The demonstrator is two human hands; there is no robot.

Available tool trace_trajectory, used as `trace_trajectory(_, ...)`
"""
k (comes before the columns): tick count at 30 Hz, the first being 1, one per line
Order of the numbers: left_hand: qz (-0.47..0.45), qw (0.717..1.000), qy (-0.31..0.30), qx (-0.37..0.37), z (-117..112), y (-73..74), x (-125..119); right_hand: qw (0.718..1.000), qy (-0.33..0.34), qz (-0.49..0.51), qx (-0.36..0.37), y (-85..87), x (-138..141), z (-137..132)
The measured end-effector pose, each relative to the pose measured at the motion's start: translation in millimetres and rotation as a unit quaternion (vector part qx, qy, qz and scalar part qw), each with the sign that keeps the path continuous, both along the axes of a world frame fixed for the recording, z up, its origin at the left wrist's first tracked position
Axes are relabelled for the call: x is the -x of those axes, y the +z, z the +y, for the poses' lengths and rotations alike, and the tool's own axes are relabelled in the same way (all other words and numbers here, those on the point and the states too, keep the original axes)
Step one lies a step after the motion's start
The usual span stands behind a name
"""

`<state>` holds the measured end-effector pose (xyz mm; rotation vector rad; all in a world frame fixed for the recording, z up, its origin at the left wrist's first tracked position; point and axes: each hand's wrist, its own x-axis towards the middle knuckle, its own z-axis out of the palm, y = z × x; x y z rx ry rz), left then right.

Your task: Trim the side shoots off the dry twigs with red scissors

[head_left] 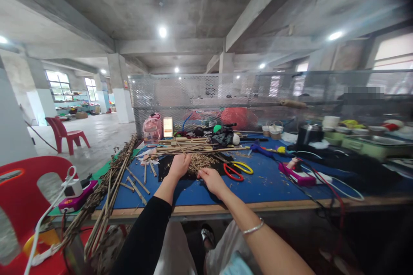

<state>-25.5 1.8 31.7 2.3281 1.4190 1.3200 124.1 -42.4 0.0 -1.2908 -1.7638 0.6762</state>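
Note:
My left hand (179,165) is closed round a thin twig that slants up and away from it, beside a small woven clump of dry twigs (201,162) lying on a black mat (167,167). My right hand (211,179) rests just right of the clump with its fingers curled against the clump's near edge. Both hands are over the blue table top (258,184). What the right fingers pinch is hidden.
Scissors with red and yellow handles (237,168) lie right of my hands. Long sticks (193,146) lie across the table behind; a bundle of branches (106,193) hangs off the left edge. A pink device with cables (298,176), red chairs (19,206) and a mesh screen (258,94) surround the table.

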Motion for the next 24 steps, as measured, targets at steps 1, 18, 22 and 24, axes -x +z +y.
trace_trajectory(1, -0.011, 1.000, 0.000, 0.007, 0, -0.6, 0, 1.000, -0.001, -0.002, 0.000, 0.2, 0, -1)
trace_trajectory(18, -0.458, 0.848, -0.153, 0.220, 8, -4.0, -3, 0.976, 0.010, -0.218, -0.021, 60.2, -5, 27)
trace_trajectory(22, -0.548, 0.790, -0.186, 0.204, 11, -4.0, 1, 0.972, -0.005, -0.232, -0.036, 58.1, -3, 35)
trace_trajectory(24, -0.575, 0.764, -0.197, 0.217, 13, -4.4, 2, 0.970, -0.019, -0.239, -0.044, 56.3, -4, 37)
